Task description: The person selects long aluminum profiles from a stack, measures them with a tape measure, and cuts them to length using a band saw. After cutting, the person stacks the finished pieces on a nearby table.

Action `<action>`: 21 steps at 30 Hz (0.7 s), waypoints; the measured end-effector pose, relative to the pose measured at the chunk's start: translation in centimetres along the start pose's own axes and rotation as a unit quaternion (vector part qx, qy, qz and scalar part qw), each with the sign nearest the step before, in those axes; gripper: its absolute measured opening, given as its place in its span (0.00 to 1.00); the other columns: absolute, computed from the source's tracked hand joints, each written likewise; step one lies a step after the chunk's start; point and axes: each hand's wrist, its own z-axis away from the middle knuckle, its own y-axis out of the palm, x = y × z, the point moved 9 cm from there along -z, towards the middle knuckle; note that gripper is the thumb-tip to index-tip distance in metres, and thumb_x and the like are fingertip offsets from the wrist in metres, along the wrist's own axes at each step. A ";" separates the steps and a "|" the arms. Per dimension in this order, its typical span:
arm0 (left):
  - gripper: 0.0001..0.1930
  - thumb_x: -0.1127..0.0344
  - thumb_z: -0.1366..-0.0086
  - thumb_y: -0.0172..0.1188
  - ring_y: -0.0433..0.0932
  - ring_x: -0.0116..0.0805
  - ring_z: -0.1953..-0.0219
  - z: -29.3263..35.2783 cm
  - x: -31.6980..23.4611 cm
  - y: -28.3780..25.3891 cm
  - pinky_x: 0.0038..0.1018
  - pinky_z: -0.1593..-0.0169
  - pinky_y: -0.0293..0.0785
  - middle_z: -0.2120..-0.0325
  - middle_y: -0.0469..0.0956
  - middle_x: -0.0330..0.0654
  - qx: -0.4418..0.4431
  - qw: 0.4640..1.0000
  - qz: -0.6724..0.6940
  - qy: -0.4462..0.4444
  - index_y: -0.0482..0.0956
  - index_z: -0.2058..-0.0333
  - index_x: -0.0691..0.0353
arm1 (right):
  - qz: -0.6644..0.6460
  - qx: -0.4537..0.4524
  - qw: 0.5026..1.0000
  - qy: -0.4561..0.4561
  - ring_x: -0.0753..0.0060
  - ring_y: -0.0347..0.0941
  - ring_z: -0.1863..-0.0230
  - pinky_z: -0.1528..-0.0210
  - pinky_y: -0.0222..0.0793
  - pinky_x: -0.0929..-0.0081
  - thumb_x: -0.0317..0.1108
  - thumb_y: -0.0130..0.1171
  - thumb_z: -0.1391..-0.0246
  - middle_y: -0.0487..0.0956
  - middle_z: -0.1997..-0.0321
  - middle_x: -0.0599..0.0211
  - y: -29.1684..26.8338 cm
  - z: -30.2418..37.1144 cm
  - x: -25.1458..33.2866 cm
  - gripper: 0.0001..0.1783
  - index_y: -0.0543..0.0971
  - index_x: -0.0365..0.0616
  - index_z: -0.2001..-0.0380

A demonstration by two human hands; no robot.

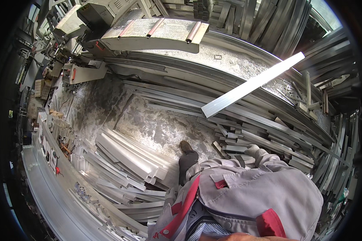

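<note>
My right arm in its grey sleeve reaches out to the right. My right hand [252,150], in a pale glove, is at the near stack of metal profiles, its fingers curled at the end of a short silvery profile [234,148]. On the left side of my jacket a greyish patch, perhaps my left hand [171,196], shows low beside another pile of profiles [128,156]; its fingers cannot be made out. Ahead, a long bright rectangular metal bar [253,85] lies slantwise across the stack and the rail behind it.
A machine table with rollers [157,30] stands at the far left. Long profiles [269,24] lean at the back right. My shoe [185,146] is on the stained concrete floor [149,120] between the piles. A long metal surface [40,188] runs along the left.
</note>
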 end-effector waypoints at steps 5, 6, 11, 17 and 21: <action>0.09 0.59 0.26 0.69 0.66 0.23 0.85 -3.6 -16.2 -4.3 0.26 0.82 0.59 0.80 0.73 0.31 -0.030 0.997 0.069 0.014 0.83 0.55 0.55 | -0.097 -0.003 0.991 -0.093 0.58 0.87 0.40 0.34 0.80 0.68 0.42 0.76 0.46 0.88 0.40 0.48 -1.4 2.5 23.3 0.44 0.77 0.39 0.27; 0.10 0.59 0.27 0.69 0.67 0.23 0.84 -4.5 -19.4 -4.7 0.26 0.81 0.61 0.79 0.75 0.32 -0.016 0.997 0.065 0.029 0.84 0.53 0.55 | -0.160 0.013 0.979 -0.127 0.59 0.87 0.42 0.37 0.81 0.69 0.39 0.75 0.45 0.88 0.40 0.49 -1.7 3.5 27.8 0.42 0.77 0.38 0.28; 0.16 0.61 0.27 0.71 0.74 0.25 0.76 -7.1 -30.6 -7.9 0.28 0.75 0.70 0.70 0.81 0.35 -0.113 0.989 0.007 0.101 0.85 0.44 0.56 | -0.177 0.025 0.960 -0.214 0.64 0.87 0.47 0.43 0.82 0.70 0.37 0.76 0.42 0.89 0.43 0.54 -3.6 7.0 42.6 0.37 0.79 0.38 0.31; 0.19 0.60 0.26 0.71 0.79 0.28 0.72 -10.1 -32.1 -6.1 0.27 0.72 0.76 0.68 0.83 0.38 -0.091 0.995 0.045 -0.005 0.84 0.40 0.56 | -0.009 0.046 0.961 -0.271 0.55 0.88 0.41 0.36 0.82 0.65 0.44 0.75 0.49 0.90 0.42 0.49 -2.6 3.9 53.1 0.42 0.81 0.40 0.31; 0.21 0.58 0.26 0.72 0.82 0.31 0.67 -10.5 -32.3 -5.4 0.28 0.68 0.79 0.64 0.85 0.40 -0.070 0.996 -0.050 0.005 0.84 0.39 0.56 | 0.057 0.100 0.954 -0.276 0.55 0.87 0.40 0.35 0.81 0.65 0.43 0.74 0.53 0.90 0.42 0.48 -1.2 2.0 61.1 0.46 0.79 0.38 0.29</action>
